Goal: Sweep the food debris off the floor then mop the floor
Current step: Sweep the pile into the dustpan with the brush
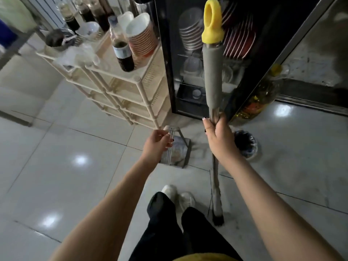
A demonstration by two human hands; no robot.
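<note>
Head view, looking down at pale glossy floor tiles [75, 147]. Person stands; 2 white shoes [169, 191] and black trousers [162, 223] show at lower centre.

Right hand [218, 136]: fingers and thumb wrapped fully round the bare metal shaft of a long handle [216, 185], directly below its grey foam sleeve [212, 76]. Firm closed grip. Handle stands nearly upright and is topped by a yellow loop cap [211, 21]. Its lower end is a dark stub [218, 222] on the tiles, just right of the shoes. Broom or mop: cannot tell from this angle.

Left hand [156, 144]: fingertips curled in and pinching the thin upright wire handle of a shiny metal dustpan [177, 155]. The pan is in front of the shoes, between the 2 hands. Whether it rests on the tiles or hangs just above them: cannot tell. Contents are blurred, so debris is not resolvable.

Surroundings:
- Cream plastic shelf rack [131, 85] at upper left, carrying 1 stack of striped bowls [141, 38] and 1 bottle of dark liquid [122, 51].
- Black glass-door cabinet [165, 72] just right of the rack, with stacked plates [190, 34] inside.
- Bottle of yellow oil [263, 95] on the floor against the cabinet's right side.
- Dark round object [244, 144] on the tiles just beyond the right hand; identity unclear.
</note>
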